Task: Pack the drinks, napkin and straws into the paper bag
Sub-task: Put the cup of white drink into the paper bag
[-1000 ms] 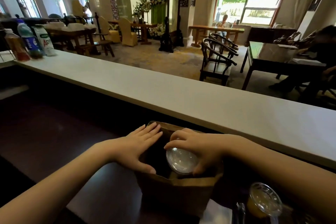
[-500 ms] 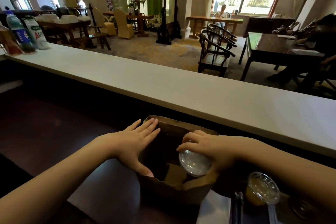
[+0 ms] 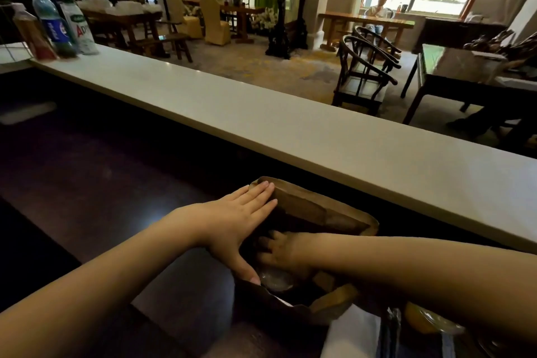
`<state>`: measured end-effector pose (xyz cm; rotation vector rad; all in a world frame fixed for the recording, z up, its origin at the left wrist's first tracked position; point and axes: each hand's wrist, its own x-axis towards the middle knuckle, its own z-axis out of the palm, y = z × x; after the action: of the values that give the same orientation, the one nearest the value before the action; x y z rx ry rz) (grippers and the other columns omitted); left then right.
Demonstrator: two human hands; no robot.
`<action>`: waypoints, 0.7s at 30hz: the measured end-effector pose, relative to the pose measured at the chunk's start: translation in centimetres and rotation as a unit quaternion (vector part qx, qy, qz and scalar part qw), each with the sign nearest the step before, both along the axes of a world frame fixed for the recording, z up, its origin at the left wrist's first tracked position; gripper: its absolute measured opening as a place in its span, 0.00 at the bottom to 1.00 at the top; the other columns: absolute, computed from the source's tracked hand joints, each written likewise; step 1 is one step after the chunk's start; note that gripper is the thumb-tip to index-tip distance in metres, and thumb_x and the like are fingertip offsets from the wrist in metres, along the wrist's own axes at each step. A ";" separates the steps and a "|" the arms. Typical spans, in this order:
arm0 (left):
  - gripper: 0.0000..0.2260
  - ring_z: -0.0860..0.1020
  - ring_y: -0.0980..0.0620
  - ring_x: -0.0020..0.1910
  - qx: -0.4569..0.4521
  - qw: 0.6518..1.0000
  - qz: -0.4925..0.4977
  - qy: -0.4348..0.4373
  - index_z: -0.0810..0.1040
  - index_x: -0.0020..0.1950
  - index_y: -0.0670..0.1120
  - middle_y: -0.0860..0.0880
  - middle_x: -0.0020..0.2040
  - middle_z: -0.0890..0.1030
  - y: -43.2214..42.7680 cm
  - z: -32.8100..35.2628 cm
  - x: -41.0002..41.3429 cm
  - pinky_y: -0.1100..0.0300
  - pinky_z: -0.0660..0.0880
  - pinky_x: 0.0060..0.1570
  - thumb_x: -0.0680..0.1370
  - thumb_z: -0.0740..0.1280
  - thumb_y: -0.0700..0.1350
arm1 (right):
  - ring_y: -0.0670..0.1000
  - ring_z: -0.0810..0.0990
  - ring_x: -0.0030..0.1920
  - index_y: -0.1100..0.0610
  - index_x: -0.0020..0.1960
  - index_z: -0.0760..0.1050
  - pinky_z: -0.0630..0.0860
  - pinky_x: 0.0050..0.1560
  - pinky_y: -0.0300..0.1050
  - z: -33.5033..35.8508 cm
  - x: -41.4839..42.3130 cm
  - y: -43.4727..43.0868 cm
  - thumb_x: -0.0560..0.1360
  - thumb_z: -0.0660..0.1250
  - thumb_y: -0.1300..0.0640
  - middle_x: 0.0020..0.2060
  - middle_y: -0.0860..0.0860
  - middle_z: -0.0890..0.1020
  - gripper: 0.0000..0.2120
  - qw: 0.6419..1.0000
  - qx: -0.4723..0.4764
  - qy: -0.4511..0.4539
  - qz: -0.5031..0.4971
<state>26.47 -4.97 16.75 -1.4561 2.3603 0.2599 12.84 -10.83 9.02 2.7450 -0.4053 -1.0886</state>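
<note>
Left hand (image 3: 238, 221) lies flat, fingers straight and together, thumb spread. Right hand (image 3: 283, 250) reaches down, fingers apparently curled, forearm stretched across

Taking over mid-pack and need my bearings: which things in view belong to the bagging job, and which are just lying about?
Part of the job:
paper bag, braced by left hand
lidded cup inside it, under right hand
second drink, still outside
white napkin

Just lying about:
bottles at the far end of the pale counter
chairs beyond

bag mouth (image 3: 319, 209) crowded — hands inside, counter ledge (image 3: 290, 125) behind
</note>
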 end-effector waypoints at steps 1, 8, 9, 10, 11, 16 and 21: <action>0.54 0.26 0.50 0.70 -0.001 1.000 -0.001 0.002 0.33 0.74 0.44 0.44 0.74 0.28 0.0 -0.1 0.0 0.58 0.28 0.68 0.67 0.64 0.69 | 0.64 0.52 0.75 0.53 0.76 0.50 0.59 0.72 0.61 -0.6 0.1 -0.1 0.73 0.69 0.55 0.76 0.59 0.49 0.39 1.000 -0.002 0.008 0.001; 0.56 0.27 0.48 0.72 0.001 1.000 -0.004 0.005 0.32 0.74 0.44 0.43 0.74 0.28 -0.3 -0.4 -0.1 0.55 0.30 0.71 0.65 0.64 0.71 | 0.64 0.50 0.75 0.53 0.76 0.50 0.58 0.70 0.61 -2.5 1.1 -0.7 0.74 0.68 0.55 0.76 0.59 0.49 0.37 1.000 0.024 0.014 0.010; 0.56 0.27 0.48 0.71 0.003 1.000 -0.003 0.006 0.32 0.74 0.44 0.43 0.73 0.28 -0.4 -0.4 0.0 0.54 0.31 0.72 0.64 0.64 0.71 | 0.64 0.50 0.75 0.53 0.76 0.50 0.59 0.70 0.61 -2.5 1.3 -0.8 0.74 0.68 0.54 0.76 0.58 0.50 0.38 0.999 0.027 0.010 0.018; 0.57 0.27 0.48 0.71 0.005 1.000 -0.001 0.005 0.32 0.74 0.44 0.43 0.73 0.28 -0.4 -0.4 0.0 0.54 0.31 0.72 0.64 0.64 0.71 | 0.64 0.50 0.75 0.52 0.76 0.50 0.59 0.70 0.62 -2.7 1.6 -0.9 0.73 0.68 0.53 0.76 0.58 0.50 0.38 0.999 0.030 0.008 0.023; 0.57 0.27 0.48 0.71 0.007 1.000 0.001 0.005 0.32 0.74 0.44 0.43 0.73 0.28 -0.5 -0.5 0.1 0.54 0.31 0.72 0.64 0.64 0.71 | 0.64 0.49 0.75 0.52 0.76 0.50 0.59 0.70 0.62 -2.9 1.8 -1.0 0.73 0.68 0.52 0.76 0.58 0.50 0.39 0.999 0.032 0.008 0.024; 0.56 0.26 0.48 0.71 0.005 1.000 0.009 0.009 0.31 0.73 0.44 0.44 0.73 0.28 -0.6 -0.6 0.6 0.55 0.30 0.72 0.64 0.63 0.72 | 0.64 0.50 0.75 0.52 0.76 0.49 0.60 0.70 0.62 -5.1 1.8 -0.7 0.77 0.64 0.52 0.77 0.59 0.49 0.34 0.999 0.040 0.004 0.003; 0.54 0.26 0.51 0.71 0.011 0.999 0.017 0.027 0.31 0.73 0.45 0.46 0.73 0.27 -0.8 -0.5 0.9 0.58 0.30 0.70 0.66 0.62 0.71 | 0.63 0.50 0.76 0.52 0.76 0.50 0.57 0.73 0.62 -6.0 0.6 -0.9 0.78 0.61 0.53 0.77 0.58 0.50 0.31 0.999 0.033 -0.032 -0.008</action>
<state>27.35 -5.75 16.23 -1.4992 2.3691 0.3380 13.46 -11.74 3.04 2.8443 -0.4069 -1.0385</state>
